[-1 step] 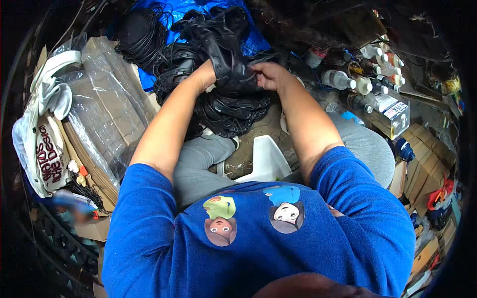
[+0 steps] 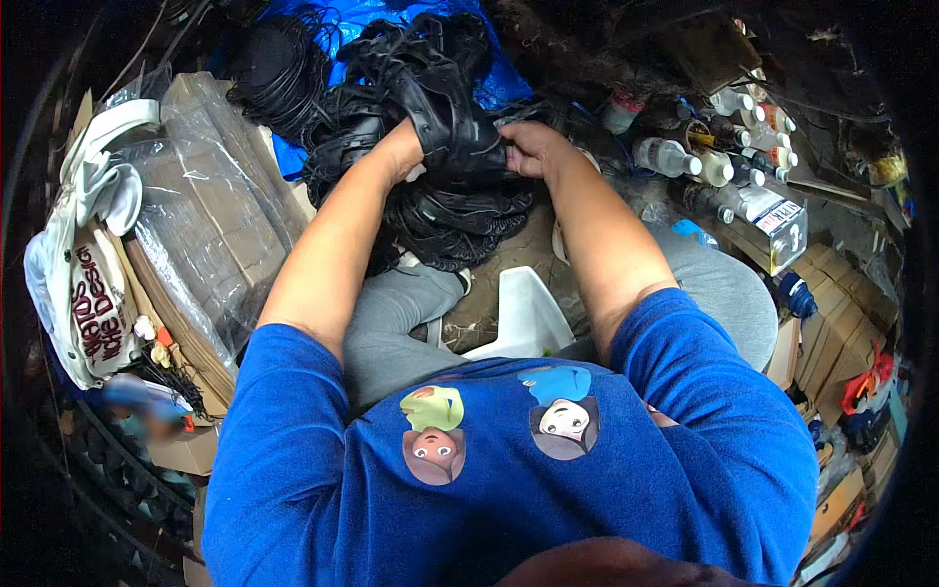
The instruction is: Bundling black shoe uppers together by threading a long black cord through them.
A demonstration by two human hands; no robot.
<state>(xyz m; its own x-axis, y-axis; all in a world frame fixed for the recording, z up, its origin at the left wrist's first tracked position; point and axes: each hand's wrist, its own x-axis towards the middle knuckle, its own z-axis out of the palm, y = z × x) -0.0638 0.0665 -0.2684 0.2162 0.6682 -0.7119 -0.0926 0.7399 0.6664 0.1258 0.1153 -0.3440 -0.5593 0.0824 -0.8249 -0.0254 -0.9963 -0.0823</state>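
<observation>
A glossy black piece with straps and stitched edges [image 2: 445, 108], leather-like, lies bunched between my hands over a dark heap. My left hand [image 2: 399, 152] reaches under its left side; the fingers are hidden by the black material. At the right edge, my right hand [image 2: 531, 150] is closed in a pinch, thumb and fingers together on the piece. More black pieces of similar material [image 2: 455, 220] are piled just below, near my foot. Beyond my left hand sits a bundle of black strips or cords [image 2: 279, 68].
A blue plastic sheet [image 2: 504, 83] lies under the heap. On the left, plastic-wrapped cardboard [image 2: 220, 186] stands beside a white cloth bag [image 2: 93, 284]. Several bottles [image 2: 665, 157] and a small box [image 2: 778, 230] are on the right. A white plastic stool [image 2: 523, 308] shows between my legs.
The black piece has shifted slightly between my hands, its folds lying a little differently. Both hands have barely moved.
</observation>
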